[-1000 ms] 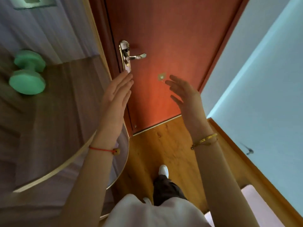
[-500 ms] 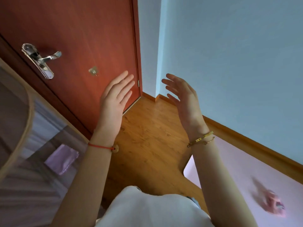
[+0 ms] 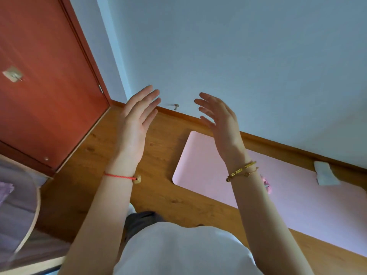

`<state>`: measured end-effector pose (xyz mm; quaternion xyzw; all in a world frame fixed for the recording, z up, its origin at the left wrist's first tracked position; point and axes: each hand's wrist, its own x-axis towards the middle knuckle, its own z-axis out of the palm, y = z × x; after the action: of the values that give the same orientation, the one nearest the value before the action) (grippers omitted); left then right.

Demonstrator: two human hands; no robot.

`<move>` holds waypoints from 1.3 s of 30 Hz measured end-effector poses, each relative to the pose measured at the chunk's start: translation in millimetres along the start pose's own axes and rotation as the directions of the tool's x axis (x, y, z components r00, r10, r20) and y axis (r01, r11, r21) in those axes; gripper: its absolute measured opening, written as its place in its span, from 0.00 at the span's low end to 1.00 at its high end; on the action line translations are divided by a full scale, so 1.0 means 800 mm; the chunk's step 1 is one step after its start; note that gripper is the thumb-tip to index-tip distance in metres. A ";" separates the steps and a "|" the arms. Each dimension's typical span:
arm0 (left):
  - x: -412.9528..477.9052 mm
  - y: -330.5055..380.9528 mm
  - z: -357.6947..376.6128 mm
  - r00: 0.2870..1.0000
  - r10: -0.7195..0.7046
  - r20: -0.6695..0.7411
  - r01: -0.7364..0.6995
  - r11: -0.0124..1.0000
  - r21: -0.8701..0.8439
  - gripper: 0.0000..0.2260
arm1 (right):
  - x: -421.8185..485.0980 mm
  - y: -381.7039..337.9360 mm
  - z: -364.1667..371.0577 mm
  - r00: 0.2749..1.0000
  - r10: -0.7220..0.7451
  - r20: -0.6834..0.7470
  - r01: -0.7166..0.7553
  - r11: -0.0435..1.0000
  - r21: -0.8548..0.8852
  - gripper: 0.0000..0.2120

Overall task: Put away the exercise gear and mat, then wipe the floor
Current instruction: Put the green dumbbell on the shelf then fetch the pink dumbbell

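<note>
A pink exercise mat (image 3: 309, 207) lies flat on the wooden floor along the pale blue wall, running off to the right. A small pink object (image 3: 267, 185) sits on the mat, mostly hidden behind my right forearm. A folded white cloth (image 3: 324, 173) rests at the mat's far edge by the skirting board. My left hand (image 3: 137, 122) and my right hand (image 3: 220, 120) are both raised in front of me, fingers straight and spread, holding nothing. The mat's near corner lies below my right hand.
A red-brown door (image 3: 45, 82) stands shut at the left, with a small hook plate (image 3: 13, 74) on it. A round-edged wooden shelf unit (image 3: 33, 215) is at the lower left, a purple cloth (image 3: 5, 192) inside. A door stopper (image 3: 175, 106) juts from the skirting.
My view has swung right, from the door and shelf with the green dumbbell to the wall and the pink mat. Both hands stay raised and empty.
</note>
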<state>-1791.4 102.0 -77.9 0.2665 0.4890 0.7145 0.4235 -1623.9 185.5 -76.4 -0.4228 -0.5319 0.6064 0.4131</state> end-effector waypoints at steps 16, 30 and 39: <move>-0.036 -0.128 0.256 0.900 -0.216 0.378 0.178 0.975 0.132 0.14 | -0.076 0.013 -0.273 0.917 0.004 -0.399 0.039 0.994 0.101 0.17; 0.046 -0.245 0.460 0.771 -0.356 0.529 0.266 0.934 0.241 0.16 | -0.005 0.042 -0.471 0.767 0.097 -0.635 -0.013 0.991 0.135 0.17; 0.063 -0.329 0.562 0.723 -0.445 0.529 0.301 0.891 0.339 0.15 | 0.031 0.074 -0.587 0.712 0.182 -0.679 -0.079 0.980 0.181 0.18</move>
<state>-1368.6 400.9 -152.2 0.4183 0.4543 0.4326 0.6569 -1187.6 342.7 -173.3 -0.6253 -0.2646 0.4678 0.5658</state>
